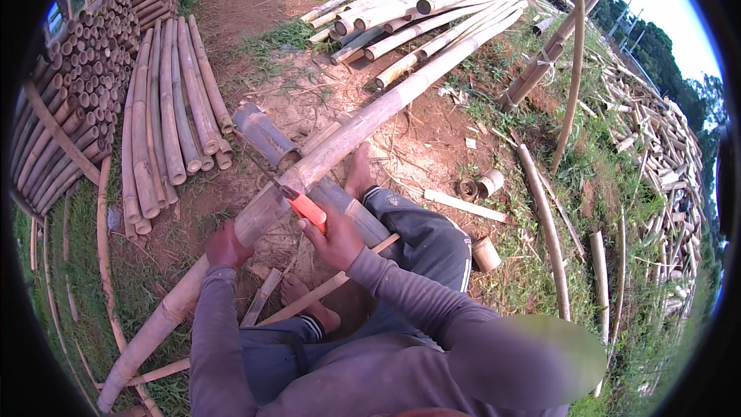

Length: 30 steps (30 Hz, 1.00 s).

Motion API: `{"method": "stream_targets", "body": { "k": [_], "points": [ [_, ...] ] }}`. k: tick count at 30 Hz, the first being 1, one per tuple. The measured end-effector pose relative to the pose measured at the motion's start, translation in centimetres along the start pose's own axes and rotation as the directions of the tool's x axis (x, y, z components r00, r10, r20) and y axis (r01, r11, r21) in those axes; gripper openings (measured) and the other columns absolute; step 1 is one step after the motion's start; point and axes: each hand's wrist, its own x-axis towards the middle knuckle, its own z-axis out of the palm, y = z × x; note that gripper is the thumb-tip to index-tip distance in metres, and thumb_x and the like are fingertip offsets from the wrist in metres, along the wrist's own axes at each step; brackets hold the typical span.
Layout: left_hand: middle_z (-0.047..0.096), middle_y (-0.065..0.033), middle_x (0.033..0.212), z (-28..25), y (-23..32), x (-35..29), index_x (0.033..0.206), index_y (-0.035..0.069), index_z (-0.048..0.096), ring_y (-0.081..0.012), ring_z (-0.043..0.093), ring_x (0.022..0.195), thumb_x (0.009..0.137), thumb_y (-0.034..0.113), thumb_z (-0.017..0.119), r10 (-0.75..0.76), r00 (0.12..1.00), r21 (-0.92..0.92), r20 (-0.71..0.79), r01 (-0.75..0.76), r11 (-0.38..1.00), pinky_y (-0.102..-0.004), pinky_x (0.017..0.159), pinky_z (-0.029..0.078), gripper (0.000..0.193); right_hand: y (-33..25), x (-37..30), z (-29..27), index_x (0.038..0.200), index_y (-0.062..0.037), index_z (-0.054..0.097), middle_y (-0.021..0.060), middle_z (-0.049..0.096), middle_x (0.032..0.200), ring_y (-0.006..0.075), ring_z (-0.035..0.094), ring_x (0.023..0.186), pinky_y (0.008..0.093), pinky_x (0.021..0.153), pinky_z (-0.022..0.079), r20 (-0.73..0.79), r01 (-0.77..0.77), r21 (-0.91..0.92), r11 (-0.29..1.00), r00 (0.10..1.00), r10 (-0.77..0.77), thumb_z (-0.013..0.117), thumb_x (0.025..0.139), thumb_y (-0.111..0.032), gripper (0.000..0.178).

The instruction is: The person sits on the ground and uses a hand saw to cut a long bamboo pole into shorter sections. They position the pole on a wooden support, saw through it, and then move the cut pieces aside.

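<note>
A long, thick bamboo pole (pixel 370 139) runs slantwise from the lower left to the upper right in front of me. It rests across a shorter, darker bamboo piece (pixel 261 130) lying on the ground. My left hand (pixel 227 245) is closed around the pole on its near side. In my right hand (pixel 335 235) is the orange handle of a hand saw (pixel 303 207). The thin saw blade points up and to the left, lying across the pole beside the crossing; how deep its teeth sit cannot be made out.
Cut bamboo poles (pixel 174 100) lean at the left by a tall bamboo stack (pixel 89 69). More poles (pixel 424 8) lie at the far side. Bamboo offcuts (pixel 488 184) are scattered right of my leg. A thin stick (pixel 332 284) crosses near my feet. Upright posts (pixel 571 77) stand at the right.
</note>
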Motion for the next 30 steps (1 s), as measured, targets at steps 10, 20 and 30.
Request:
{"method": "stream_targets", "body": {
  "k": [10, 20, 30],
  "points": [
    [0.075, -0.0189, 0.114, -0.3, -2.3, 0.0, 0.132, 0.012, 0.061, -0.0423, 0.075, 0.105, 0.069, 0.039, 0.092, 0.027, 0.999, -0.056, 0.041, -0.025, 0.998, -0.0535, 0.093, 0.06, 0.076, -3.8, -13.9, -9.4, 0.121, 0.0079, 0.062, 0.0152, 0.078, 0.1, 0.0188, 0.078, 0.092, 0.0302, 0.08, 0.06, 0.016, -0.219, 0.019, 0.975, 0.976, 0.219, 0.069, 0.104, -0.008, 0.025],
    [0.076, -0.0176, 0.114, -0.1, -0.7, 0.9, 0.134, 0.012, 0.061, -0.0397, 0.075, 0.108, 0.07, 0.041, 0.093, 0.083, 0.997, -0.073, 0.006, -0.083, 0.994, -0.0523, 0.095, 0.06, 0.077, 1.1, 2.4, 0.6, 0.117, 0.0037, 0.066, 0.0079, 0.072, 0.094, 0.0132, 0.068, 0.083, 0.0282, 0.075, 0.056, -0.05, 0.14, -0.05, 0.989, 0.988, -0.143, 0.072, 0.105, -0.013, 0.022],
    [0.077, -0.013, 0.117, -0.4, -2.0, 1.5, 0.137, 0.017, 0.063, -0.0371, 0.075, 0.11, 0.07, 0.04, 0.091, 0.003, 0.993, -0.091, 0.119, 0.008, 0.996, -0.0509, 0.097, 0.059, 0.076, 1.2, -12.8, -7.1, 0.12, 0.0077, 0.058, 0.0077, 0.065, 0.079, 0.0073, 0.062, 0.066, 0.0278, 0.077, 0.062, -0.003, -0.009, 0.013, 1.0, 1.0, 0.009, 0.068, 0.109, -0.025, 0.036]
  ]
}}
